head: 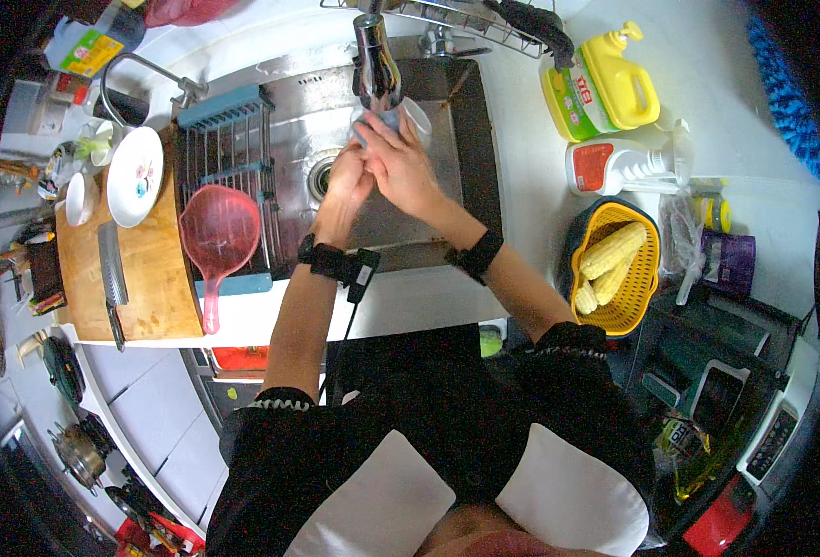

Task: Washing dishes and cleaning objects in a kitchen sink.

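Note:
Both hands are together over a stainless steel sink (410, 226), under the chrome faucet head (375, 66). My left hand (346, 177) has its fingers curled against my right hand (406, 163), whose fingers lie across it. A bluish thing, perhaps a cloth, shows at the fingertips; which hand holds it I cannot tell. Just behind my right hand is a white bowl (418, 120), partly hidden by it. The sink drain (323, 175) lies left of the hands. Each wrist wears a black strap.
Left of the sink stand a drying rack (225, 104), a pink strainer ladle (220, 226), and a wooden cutting board (166, 278) with a kitchen knife (110, 264) and white plate (135, 177). At right are a yellow detergent jug (618, 90), a spray bottle (594, 167), and corn cobs (611, 250) in a yellow basket (650, 292).

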Motion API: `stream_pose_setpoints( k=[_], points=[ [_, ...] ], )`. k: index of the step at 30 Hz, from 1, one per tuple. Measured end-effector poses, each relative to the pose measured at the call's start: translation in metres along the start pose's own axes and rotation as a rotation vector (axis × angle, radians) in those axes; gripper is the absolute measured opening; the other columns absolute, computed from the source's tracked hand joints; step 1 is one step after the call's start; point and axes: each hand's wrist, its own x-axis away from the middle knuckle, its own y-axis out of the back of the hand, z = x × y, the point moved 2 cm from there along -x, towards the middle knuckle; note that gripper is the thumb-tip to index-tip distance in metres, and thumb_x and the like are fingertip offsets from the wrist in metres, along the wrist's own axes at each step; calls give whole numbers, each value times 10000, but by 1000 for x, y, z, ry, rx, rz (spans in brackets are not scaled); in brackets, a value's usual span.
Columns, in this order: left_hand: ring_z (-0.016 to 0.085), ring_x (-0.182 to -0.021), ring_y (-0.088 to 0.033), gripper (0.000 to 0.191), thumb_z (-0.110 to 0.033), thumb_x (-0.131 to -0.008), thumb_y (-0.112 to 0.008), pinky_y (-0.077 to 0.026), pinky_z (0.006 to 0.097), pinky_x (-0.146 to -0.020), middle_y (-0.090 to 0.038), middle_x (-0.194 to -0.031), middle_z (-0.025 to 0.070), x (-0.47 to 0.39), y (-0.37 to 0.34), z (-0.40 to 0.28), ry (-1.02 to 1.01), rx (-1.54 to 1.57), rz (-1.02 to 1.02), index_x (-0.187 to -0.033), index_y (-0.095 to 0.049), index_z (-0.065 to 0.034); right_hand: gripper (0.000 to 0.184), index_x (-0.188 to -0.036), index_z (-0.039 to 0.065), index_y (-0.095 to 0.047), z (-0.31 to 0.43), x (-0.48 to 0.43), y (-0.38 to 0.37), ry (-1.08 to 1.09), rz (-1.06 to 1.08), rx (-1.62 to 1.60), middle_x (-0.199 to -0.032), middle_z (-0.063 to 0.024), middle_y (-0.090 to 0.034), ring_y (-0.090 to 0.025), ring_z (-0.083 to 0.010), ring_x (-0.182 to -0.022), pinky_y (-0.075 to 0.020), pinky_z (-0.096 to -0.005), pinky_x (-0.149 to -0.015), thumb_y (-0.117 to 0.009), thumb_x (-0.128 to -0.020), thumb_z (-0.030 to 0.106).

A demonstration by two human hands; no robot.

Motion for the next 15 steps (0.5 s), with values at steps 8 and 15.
stream_pose_setpoints(
  k=[8, 15],
  points=[
    [160, -838, -551, 261, 47, -727, -561, -439, 257, -762, -564, -970, 118, 25, 11, -17, -26, -391, 215, -986, -535, 33, 382, -1055, 36, -519, -58, -53, 7, -614, 344, -232, -996, -161, -550, -540, -265, -858, -435, -332, -729, -513, -782, 304],
    [173, -858, -548, 277, 31, -744, -549, -436, 283, -784, -564, -957, 106, 19, 16, -14, -48, -81, 165, -1018, -510, 39, 274, -1014, -11, -484, -142, 7, -43, -674, 171, -1010, -864, -99, -539, -533, -184, -706, -461, -329, -606, -412, -869, 211]
  ],
)
